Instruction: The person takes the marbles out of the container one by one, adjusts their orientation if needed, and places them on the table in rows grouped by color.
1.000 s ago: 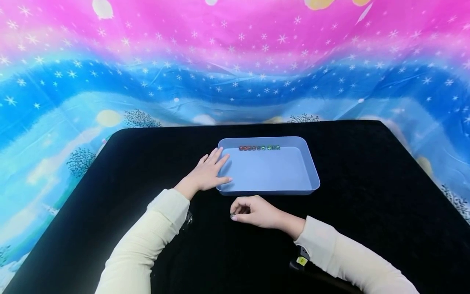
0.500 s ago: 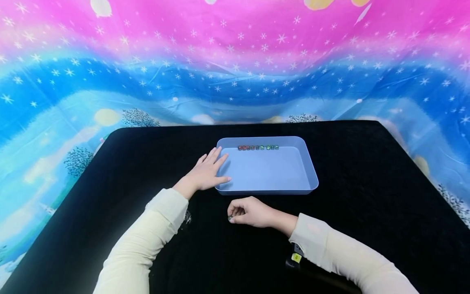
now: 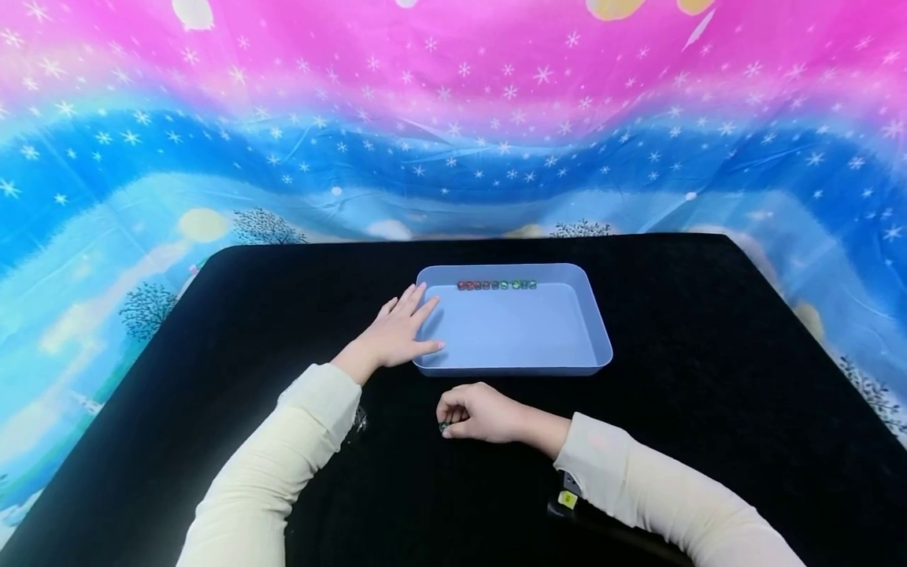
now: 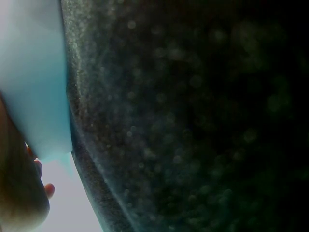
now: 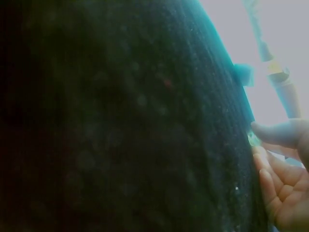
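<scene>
A light blue tray (image 3: 517, 331) lies on the black table. Along its far wall runs a row of small glassy pieces, likely marbles (image 3: 496, 285), reddish at the left end and green at the right. My left hand (image 3: 393, 331) rests over the tray's left rim, fingers spread; the left wrist view shows part of this hand (image 4: 19, 188) against the tray's wall (image 4: 41, 106). Just in front of the tray, my right hand (image 3: 482, 413) pinches a small dark green marble (image 3: 444, 427) between thumb and fingers. In the right wrist view the marble (image 5: 253, 139) is blurred and partly covered.
The black cloth (image 3: 708, 354) covers the table out to its edges. A patterned pink and blue curtain (image 3: 453, 118) hangs behind. A dark device with a yellow label (image 3: 568, 499) sits under the right sleeve.
My right hand has shifted slightly left and toward me, still pinching the marble, which shows a bit more now. The left hand stays on the tray's rim.
</scene>
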Demonstrator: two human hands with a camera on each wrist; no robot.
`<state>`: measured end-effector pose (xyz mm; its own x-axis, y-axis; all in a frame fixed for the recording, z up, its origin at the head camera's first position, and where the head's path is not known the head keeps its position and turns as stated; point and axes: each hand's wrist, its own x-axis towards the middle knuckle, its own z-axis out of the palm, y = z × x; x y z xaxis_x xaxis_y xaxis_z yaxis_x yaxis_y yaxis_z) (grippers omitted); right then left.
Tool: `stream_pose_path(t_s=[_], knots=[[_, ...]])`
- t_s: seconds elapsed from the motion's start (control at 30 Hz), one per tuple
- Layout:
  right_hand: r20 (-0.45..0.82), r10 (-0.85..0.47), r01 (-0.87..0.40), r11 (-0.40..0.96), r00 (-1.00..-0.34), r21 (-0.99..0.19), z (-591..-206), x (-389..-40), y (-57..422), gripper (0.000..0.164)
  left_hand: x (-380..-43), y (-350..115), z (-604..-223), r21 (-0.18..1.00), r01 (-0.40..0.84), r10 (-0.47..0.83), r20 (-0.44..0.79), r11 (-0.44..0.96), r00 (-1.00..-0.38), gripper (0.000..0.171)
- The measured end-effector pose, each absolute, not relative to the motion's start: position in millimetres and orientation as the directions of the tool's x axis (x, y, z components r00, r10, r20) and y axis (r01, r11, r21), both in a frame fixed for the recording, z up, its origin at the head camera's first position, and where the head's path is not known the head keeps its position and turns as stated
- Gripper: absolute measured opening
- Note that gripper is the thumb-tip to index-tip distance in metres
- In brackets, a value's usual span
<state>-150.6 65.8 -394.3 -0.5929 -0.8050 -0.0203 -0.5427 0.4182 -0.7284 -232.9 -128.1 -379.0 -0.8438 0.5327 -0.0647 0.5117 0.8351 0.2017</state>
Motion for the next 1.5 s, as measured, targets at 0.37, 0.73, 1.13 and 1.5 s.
stream_pose_path(t_s=[0.37, 0.73, 1.13, 1.5], knots=[[-0.071, -0.786, -0.438, 0.414, -0.614, -0.798, -394, -151, 68, 0.009, -233, -127, -380, 0.200, 0.509, 0.530, -0.064, 0.837, -0.846, 0.078], [-0.126, -0.775, -0.357, 0.421, -0.620, -0.834, -388, -153, 68, 0.010, -232, -132, -379, 0.211, 0.507, 0.529, -0.064, 0.836, -0.846, 0.079], [-0.126, -0.786, -0.327, 0.390, -0.605, -0.861, -364, -158, 77, 0.021, -233, -127, -378, 0.231, 0.507, 0.535, -0.074, 0.830, -0.842, 0.079], [-0.023, -0.767, -0.362, 0.328, -0.641, -0.872, -335, -174, 95, 0.025, -233, -128, -379, 0.229, 0.502, 0.530, -0.081, 0.834, -0.844, 0.079]])
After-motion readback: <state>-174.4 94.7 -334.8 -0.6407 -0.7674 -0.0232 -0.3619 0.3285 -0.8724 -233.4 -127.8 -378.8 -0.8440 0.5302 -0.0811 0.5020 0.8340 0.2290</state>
